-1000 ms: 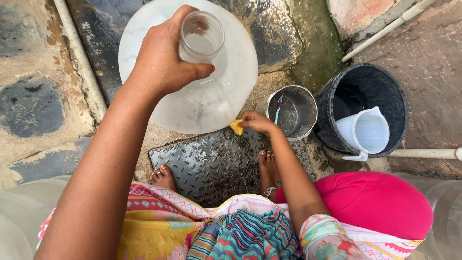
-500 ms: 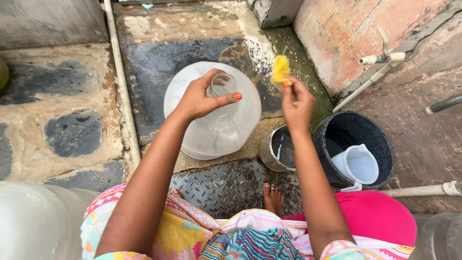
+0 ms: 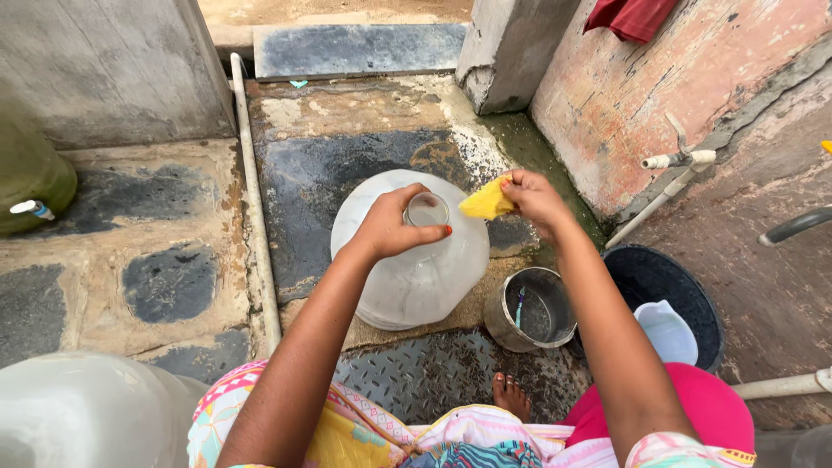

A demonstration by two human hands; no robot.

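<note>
I see my left hand (image 3: 392,230) gripping the neck of a big, cloudy translucent water jug (image 3: 416,277) standing on wet stone. My right hand (image 3: 533,198) pinches a yellow sponge (image 3: 485,202) just beside its open mouth.

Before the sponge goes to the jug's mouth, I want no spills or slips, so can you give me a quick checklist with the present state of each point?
1. Left hand grips the neck of the big clear jug: ok.
2. Jug upright on the wet stone floor: ok.
3. Right hand pinches the yellow sponge beside the jug's mouth: ok.
4. Jug's mouth open, no cap on it: ok.
5. Sponge soaped: cannot tell.
6. Small metal bucket stands apart from the jug, brush inside: ok.
</note>
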